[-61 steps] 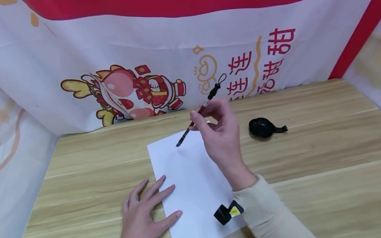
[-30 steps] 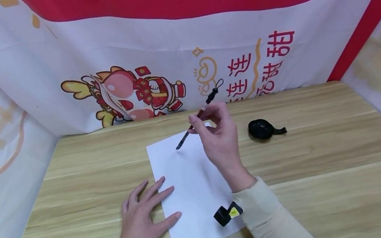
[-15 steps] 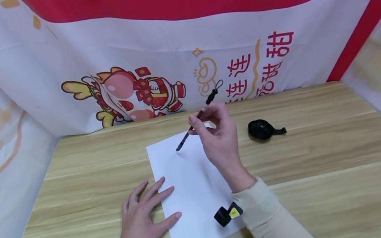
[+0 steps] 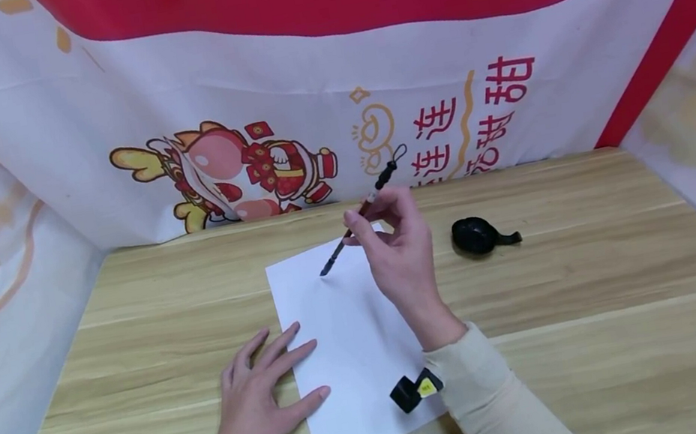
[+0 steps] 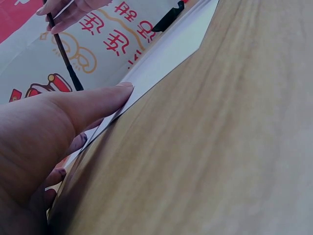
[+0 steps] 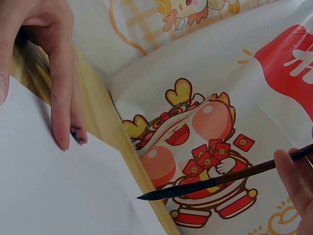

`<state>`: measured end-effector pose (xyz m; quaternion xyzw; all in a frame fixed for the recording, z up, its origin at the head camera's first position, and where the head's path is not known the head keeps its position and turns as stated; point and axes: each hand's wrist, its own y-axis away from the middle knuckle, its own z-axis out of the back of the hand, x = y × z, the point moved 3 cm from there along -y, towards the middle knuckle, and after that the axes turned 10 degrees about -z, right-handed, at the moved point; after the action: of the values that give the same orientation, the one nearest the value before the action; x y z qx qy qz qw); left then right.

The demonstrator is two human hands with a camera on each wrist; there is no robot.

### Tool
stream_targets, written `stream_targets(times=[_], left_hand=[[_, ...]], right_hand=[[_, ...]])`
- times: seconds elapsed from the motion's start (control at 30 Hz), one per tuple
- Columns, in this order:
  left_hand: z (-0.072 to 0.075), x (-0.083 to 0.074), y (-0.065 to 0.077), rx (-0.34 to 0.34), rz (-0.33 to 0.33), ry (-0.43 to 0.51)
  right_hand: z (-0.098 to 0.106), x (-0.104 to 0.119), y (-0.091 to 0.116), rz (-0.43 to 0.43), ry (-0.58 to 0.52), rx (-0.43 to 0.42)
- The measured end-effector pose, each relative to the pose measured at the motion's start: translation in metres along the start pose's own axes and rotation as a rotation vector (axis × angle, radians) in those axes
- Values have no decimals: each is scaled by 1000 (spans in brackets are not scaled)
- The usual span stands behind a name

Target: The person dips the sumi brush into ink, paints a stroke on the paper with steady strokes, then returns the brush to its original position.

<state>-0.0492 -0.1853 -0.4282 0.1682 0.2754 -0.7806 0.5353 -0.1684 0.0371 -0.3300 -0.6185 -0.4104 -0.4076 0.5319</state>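
Observation:
My right hand (image 4: 400, 254) pinches a calligraphy brush (image 4: 358, 221) between thumb and fingers, its dark bristles pointing down and to the left. The tip is at the upper part of a white sheet of paper (image 4: 351, 368); whether it touches cannot be told. In the right wrist view the brush (image 6: 242, 173) shows its pointed black tip close to the paper's far edge. My left hand (image 4: 263, 393) lies with spread fingers over the sheet's left edge, thumb and fingertips on the paper. The left wrist view shows the thumb of that hand (image 5: 73, 110) at the edge, and dark smudges on some fingertips.
A black rounded object (image 4: 475, 235) with a short tail lies on the wooden table (image 4: 601, 260) to the right of the paper. A small black block (image 4: 406, 394) with a yellow label sits at the right cuff. Printed cloth (image 4: 297, 66) hangs behind the table and along both sides.
Since two seconds ago the right hand and brush have dipped slightly toward the paper, mostly in the first second. Little has moved since. The left hand stays on the sheet.

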Motion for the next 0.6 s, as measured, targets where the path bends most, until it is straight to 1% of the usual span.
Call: stream_targets(times=[0.23,0.6], left_hand=[[1,0,-1,-4,-4,2],[0,1,-1,18,20,2]], right_hand=[[-1,0,-1,-3,13,2],[-3,-3,1,-4,41,10]])
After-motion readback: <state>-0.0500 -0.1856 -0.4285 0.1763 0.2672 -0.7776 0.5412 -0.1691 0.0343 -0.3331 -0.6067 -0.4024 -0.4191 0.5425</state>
